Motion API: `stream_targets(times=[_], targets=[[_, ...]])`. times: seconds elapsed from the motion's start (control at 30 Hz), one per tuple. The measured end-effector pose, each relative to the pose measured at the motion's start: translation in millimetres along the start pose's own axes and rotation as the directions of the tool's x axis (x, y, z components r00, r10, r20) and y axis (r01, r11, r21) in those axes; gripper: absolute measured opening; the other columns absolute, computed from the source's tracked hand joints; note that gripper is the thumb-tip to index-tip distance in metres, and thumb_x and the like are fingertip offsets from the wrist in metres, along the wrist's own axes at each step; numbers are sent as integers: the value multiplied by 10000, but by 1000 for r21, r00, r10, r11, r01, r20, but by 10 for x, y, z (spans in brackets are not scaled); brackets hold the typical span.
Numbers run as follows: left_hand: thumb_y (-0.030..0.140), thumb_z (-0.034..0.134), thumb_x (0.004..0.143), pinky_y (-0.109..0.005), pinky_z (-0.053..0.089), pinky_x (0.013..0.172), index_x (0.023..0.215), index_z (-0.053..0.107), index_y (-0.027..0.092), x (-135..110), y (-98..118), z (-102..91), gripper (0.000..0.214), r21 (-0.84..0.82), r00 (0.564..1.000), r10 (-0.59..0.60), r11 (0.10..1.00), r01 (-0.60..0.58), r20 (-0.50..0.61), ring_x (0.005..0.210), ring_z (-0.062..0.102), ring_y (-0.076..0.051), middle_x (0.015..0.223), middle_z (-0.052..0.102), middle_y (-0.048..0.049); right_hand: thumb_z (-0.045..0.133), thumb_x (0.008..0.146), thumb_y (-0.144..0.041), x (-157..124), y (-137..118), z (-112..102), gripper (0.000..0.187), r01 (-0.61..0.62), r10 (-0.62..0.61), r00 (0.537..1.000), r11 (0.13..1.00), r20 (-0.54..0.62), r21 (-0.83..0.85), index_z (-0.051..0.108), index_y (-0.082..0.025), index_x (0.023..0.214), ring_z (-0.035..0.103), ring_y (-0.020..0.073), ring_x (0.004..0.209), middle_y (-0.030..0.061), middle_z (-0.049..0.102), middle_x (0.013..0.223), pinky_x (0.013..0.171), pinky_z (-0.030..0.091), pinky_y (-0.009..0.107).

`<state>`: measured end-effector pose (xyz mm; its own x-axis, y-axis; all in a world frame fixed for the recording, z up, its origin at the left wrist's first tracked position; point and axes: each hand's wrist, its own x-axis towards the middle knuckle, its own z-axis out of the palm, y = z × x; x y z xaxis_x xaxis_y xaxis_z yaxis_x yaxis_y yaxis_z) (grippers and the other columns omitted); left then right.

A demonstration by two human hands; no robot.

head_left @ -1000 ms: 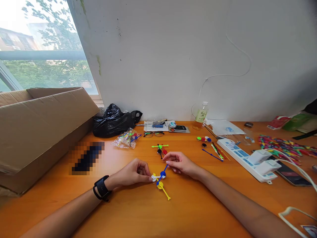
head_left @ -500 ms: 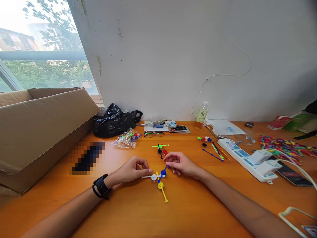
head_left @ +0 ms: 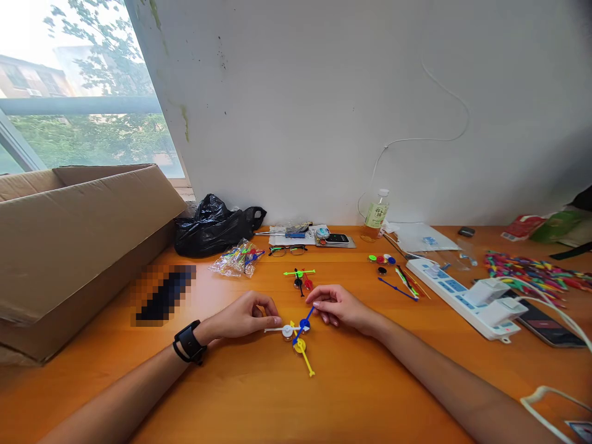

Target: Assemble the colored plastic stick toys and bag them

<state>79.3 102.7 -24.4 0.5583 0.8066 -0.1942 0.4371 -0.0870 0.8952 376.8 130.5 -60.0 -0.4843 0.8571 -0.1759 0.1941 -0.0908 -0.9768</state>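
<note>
Just past right hand; green arrow; behind it, eyeglasses; rightward, power strip

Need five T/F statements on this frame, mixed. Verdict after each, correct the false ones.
1. The left hand is nearer to the white arrow than to the blue arrow. True.
2. The black watch is on the right wrist. False: it is on the left wrist.
3. The blue arrow's far end is at the right hand. True.
4. The eyeglasses lie inside the cardboard box. False: they lie on the table.
5. The bottle stands left of the power strip. True.
</note>
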Motion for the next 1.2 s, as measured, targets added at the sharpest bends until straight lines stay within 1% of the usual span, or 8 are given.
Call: stream_targets(times=[0.4,0.57,0.63,0.73,0.83,0.97,1.07,1.2], targets=[[676,743,852,-215,285,488,922,757,124,-2,35,14,557,43,1000,-24,999,24,-8,547,490,-104,684,666,-21,758,820,-557,7,6,-2,463,19,-19,1000,999,-4,-42,667,-165,1052,532,83,460,-17,680,709,441,422,206],[640,725,890,-229,383,575,993,781,125,3,38,1,527,108,998,55,992,-58,28,647,564,-131,831,736,-62,695,868,-609,-26,-4,-5,479,45,-49,998,991,-25,-124,644,-173,1061,488,107,411,-50,607,577,431,399,226],[618,695,925,-239,415,634,1031,776,132,1,45,10,504,117,994,103,988,-105,18,716,585,-144,898,743,-69,679,892,-591,-55,-28,-15,438,94,-117,988,974,-97,-208,646,-183,1047,496,114,449,-30,617,637,450,396,235],[595,669,956,-248,416,672,1098,757,150,-17,48,10,475,152,987,160,976,-158,4,757,572,-147,929,725,-58,652,948,-525,-110,-82,-30,341,210,-303,936,891,-182,-401,679,-194,1023,520,135,573,3,609,736,527,397,253],[594,794,854,-240,388,634,1124,737,171,-48,34,-44,505,175,977,204,962,-211,59,720,524,-133,897,684,-24,591,1005,-492,-152,-120,-31,308,266,-392,906,822,-160,-503,699,-203,1001,492,153,615,3,576,716,567,372,272],[571,966,623,-234,375,611,1038,729,193,-56,-19,-192,610,207,965,237,944,-256,115,697,480,-125,848,634,13,560,1022,-492,-170,-118,-14,331,273,-396,910,796,-125,-540,705,-203,950,455,153,599,-1,567,690,567,342,279],[561,969,624,-232,360,588,972,730,180,-29,-69,-296,569,216,971,210,949,-231,119,673,476,-117,797,610,22,560,1025,-481,-185,-122,-3,339,262,-360,930,785,-71,-561,746,-201,984,485,158,619,8,608,710,588,354,278],[531,936,698,-229,357,579,949,733,158,5,-100,-357,494,218,978,175,956,-197,116,660,476,-107,779,603,22,522,1059,-472,-221,-156,12,365,268,-325,946,760,11,-592,777,-226,1146,586,181,700,37,724,852,654,401,281]])
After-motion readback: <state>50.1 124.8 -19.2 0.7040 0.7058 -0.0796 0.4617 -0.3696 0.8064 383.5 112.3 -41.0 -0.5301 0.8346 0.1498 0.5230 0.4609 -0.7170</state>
